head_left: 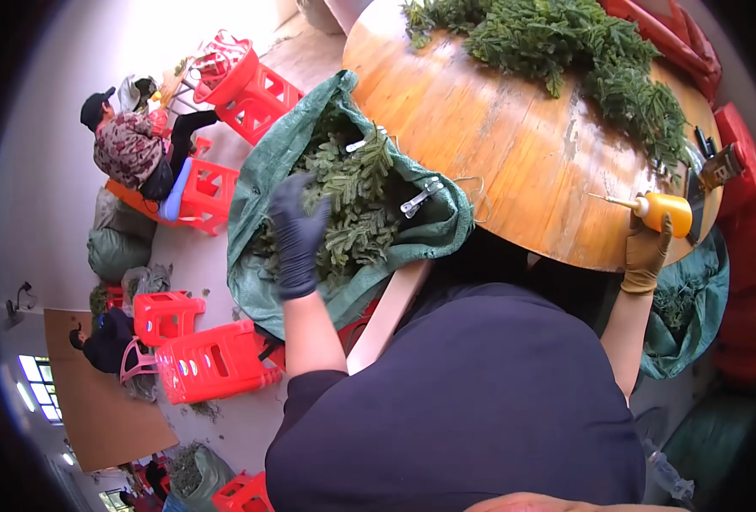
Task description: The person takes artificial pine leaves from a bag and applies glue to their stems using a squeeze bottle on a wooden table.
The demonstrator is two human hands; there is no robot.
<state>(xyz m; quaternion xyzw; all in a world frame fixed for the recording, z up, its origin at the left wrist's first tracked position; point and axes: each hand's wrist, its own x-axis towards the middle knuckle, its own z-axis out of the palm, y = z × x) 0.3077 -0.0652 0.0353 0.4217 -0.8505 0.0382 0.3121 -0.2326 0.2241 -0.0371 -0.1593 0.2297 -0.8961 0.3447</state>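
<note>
My left hand [296, 232], in a dark glove, is over the mouth of a green woven sack [260, 205]. Its fingers are apart, and it seems to hold nothing. Green artificial-looking fir sprigs [348, 192] fill the sack beside and under it; whether the fingers touch them I cannot tell. Metal clips [421, 197] grip the sack's rim near the table. At the right table edge my right hand [647, 256], in a brown glove, is closed around a yellow squeeze bottle [666, 211] with a long thin nozzle pointing left over the tabletop.
A pile of green sprigs [566, 43] lies along the far side of the round wooden table [472, 119]. A dark bottle [718, 167] is at its right edge. Another green sack [694, 316] stands below right. Red stools [212, 363] and seated people [135, 154] are to the left.
</note>
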